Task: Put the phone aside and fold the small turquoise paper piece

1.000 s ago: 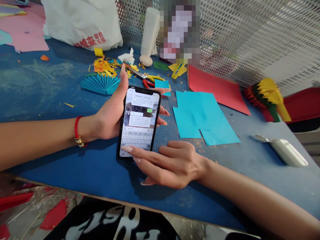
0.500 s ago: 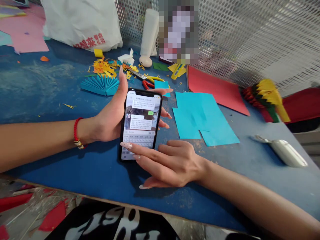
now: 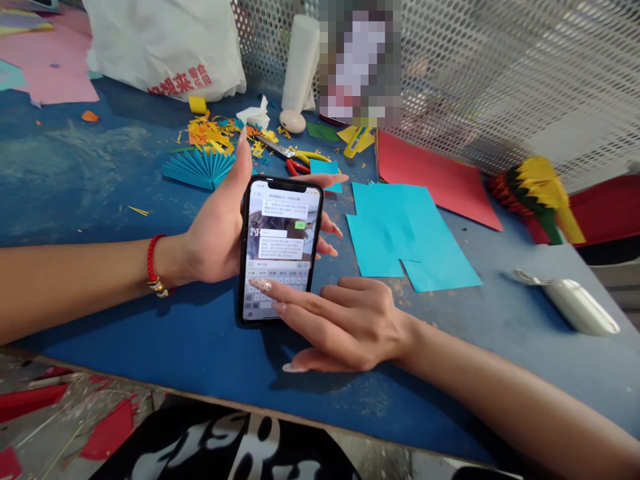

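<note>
A smartphone (image 3: pixel 283 233) with a chat and keyboard on its lit screen lies in my left hand (image 3: pixel 215 227), the thumb along one side and fingertips showing past the other. My right hand (image 3: pixel 350 320) reaches over the phone's lower part, index finger extended onto the keyboard and thumb apart; it holds nothing. Beyond the phone lies a pleated blue paper fan (image 3: pixel 200 167). Light-blue paper sheets (image 3: pixel 395 227) rest to the right, with a small blue square (image 3: pixel 325 170) near the left fingertips.
Scissors (image 3: pixel 283 152) lie among yellow and orange paper scraps (image 3: pixel 213 133). A white plastic bag (image 3: pixel 165 47) and a white tube (image 3: pixel 301 63) stand behind. Red paper (image 3: pixel 430 180), a folded paper flower (image 3: pixel 540 190) and a white case (image 3: pixel 580 305) are rightward.
My right index fingertip has moved slightly up and right across the keyboard. The left hand still holds the phone in nearly the same place.
</note>
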Demonstrator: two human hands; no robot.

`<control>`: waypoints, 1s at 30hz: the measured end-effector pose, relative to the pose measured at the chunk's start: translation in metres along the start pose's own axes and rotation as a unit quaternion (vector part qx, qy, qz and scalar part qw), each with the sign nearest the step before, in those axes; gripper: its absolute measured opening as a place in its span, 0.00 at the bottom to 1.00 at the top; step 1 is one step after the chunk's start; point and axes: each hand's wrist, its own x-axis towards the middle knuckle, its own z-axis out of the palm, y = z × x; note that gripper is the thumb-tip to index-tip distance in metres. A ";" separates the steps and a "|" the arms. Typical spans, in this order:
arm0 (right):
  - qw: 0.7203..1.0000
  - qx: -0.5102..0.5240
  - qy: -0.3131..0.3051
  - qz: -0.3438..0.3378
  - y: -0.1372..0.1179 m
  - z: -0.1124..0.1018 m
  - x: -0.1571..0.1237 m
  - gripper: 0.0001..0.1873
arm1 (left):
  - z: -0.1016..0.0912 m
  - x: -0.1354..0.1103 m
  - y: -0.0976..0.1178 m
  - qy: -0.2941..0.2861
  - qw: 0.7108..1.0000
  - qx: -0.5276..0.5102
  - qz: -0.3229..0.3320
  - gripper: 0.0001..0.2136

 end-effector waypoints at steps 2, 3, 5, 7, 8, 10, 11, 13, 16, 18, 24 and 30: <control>0.999 0.010 0.022 -0.021 0.000 0.000 0.001 0.22 | -0.001 -0.001 0.000 0.001 1.000 0.005 0.005 0.56; 0.999 0.015 0.028 -0.031 0.000 0.000 0.001 0.21 | -0.001 -0.001 0.000 0.003 1.000 0.008 0.007 0.56; 0.998 0.026 0.026 -0.046 -0.001 0.001 0.001 0.21 | -0.002 -0.001 0.001 0.004 1.000 0.011 0.008 0.56; 0.997 0.034 0.026 -0.056 -0.001 0.001 0.000 0.21 | -0.002 -0.001 0.001 -0.001 1.000 0.008 0.009 0.56; 0.997 0.037 0.028 -0.059 -0.001 0.001 0.000 0.21 | -0.002 -0.001 0.001 -0.003 1.000 0.008 0.009 0.56; 0.997 0.042 0.031 -0.064 0.000 0.001 -0.001 0.21 | -0.002 -0.001 0.001 -0.005 1.000 0.009 0.010 0.55; 0.996 0.042 0.032 -0.065 0.000 0.001 -0.001 0.21 | -0.002 -0.001 0.001 -0.005 1.000 0.010 0.011 0.55; 0.997 0.041 0.032 -0.064 0.001 0.001 -0.001 0.21 | -0.002 -0.001 0.000 -0.006 1.000 0.007 0.011 0.55; 0.997 0.038 0.029 -0.061 0.001 0.001 -0.001 0.21 | -0.003 0.000 -0.001 -0.012 1.000 0.001 0.013 0.53; 0.997 0.037 0.028 -0.060 0.001 0.001 -0.001 0.22 | -0.003 0.000 -0.001 -0.013 1.000 0.003 0.012 0.51; 0.997 0.031 0.032 -0.063 0.001 0.000 -0.003 0.22 | -0.002 -0.001 0.000 -0.007 1.000 0.016 0.015 0.48; 0.998 0.027 0.033 -0.054 0.002 0.001 -0.001 0.22 | 0.001 -0.001 0.000 0.008 1.000 0.015 0.020 0.55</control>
